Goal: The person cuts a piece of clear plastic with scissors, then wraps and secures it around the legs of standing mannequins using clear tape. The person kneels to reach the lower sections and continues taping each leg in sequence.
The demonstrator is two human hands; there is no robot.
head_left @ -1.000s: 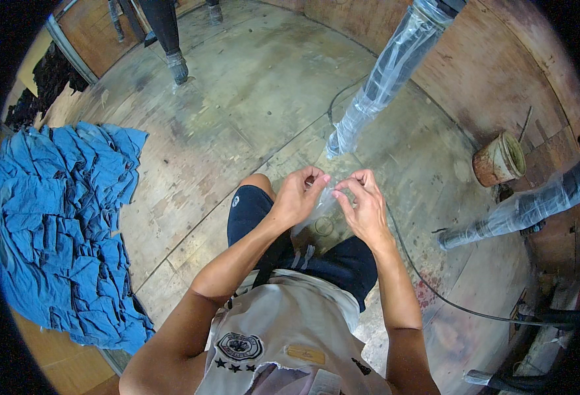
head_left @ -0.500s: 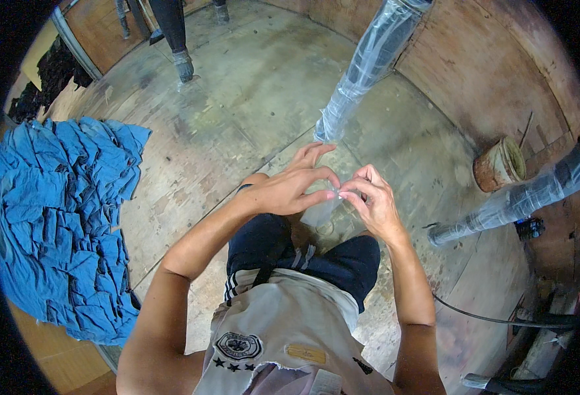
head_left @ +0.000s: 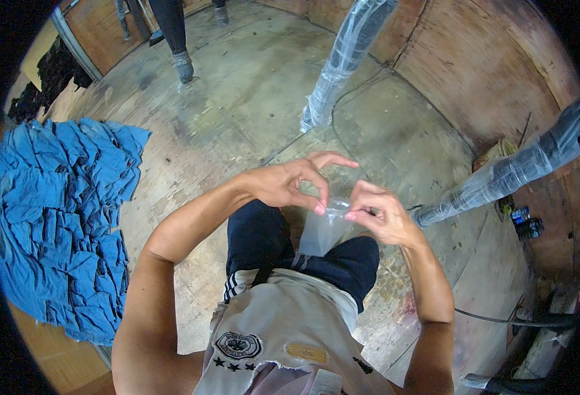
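Note:
A small clear plastic bag (head_left: 323,232) hangs between my two hands, above my dark shorts. My left hand (head_left: 294,184) pinches one side of its top edge between thumb and index finger, the other fingers stretched out. On the opposite side of that edge, my right hand (head_left: 380,214) grips with thumb and curled fingers. The top edge is spread between both pinches, and the bag's body droops below. Whether anything lies inside it I cannot tell.
At the left lies a crumpled blue cloth heap (head_left: 63,227). Plastic-wrapped poles stand ahead (head_left: 349,62) and at the right (head_left: 500,176), the latter partly hiding a bucket (head_left: 491,153). A black cable (head_left: 494,320) runs at the lower right.
Both hands have come down a little and the bag's top edge is now stretched between them. The wrapped poles have shifted, the right one now covering much of the bucket.

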